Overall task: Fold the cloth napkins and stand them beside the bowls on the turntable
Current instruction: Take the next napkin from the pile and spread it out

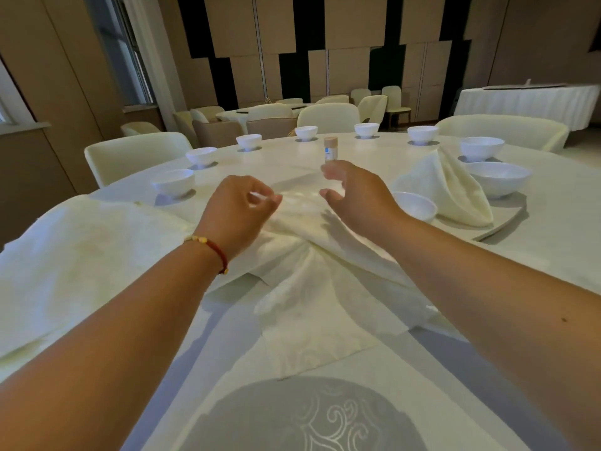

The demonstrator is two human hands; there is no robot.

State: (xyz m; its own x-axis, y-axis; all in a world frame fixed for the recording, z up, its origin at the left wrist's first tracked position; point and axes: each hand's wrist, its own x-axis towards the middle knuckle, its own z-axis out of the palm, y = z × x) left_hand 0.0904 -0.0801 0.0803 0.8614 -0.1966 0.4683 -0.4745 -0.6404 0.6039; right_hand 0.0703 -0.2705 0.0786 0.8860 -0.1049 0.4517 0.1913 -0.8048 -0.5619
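A cream damask cloth napkin point(312, 271) lay gathered and partly pleated on the near edge of the round cream turntable point(292, 154), its loose tail trailing toward the person. The left hand point(239, 209) hovered over the napkin's far end with fingers curled in; thumb and forefinger seemed to pinch a fold, probably to keep the pleats from springing open. The right hand point(354, 193) was half open just right of that fold, fingers spread and loosely bent, holding nothing plainly visible, likely poised to take the next pleat.

Right of the napkin, a finished folded cream napkin point(445, 190) stood upright between two white ceramic bowls point(414, 205), showing the intended result. More white bowls point(174, 183) ringed the turntable's rim, each seemingly awaiting its own napkin. A small clear bottle with a tan cap point(330, 148) stood beyond the napkin. A stack of unfolded cream cloth point(74, 255) rested left of it, within easy reach.
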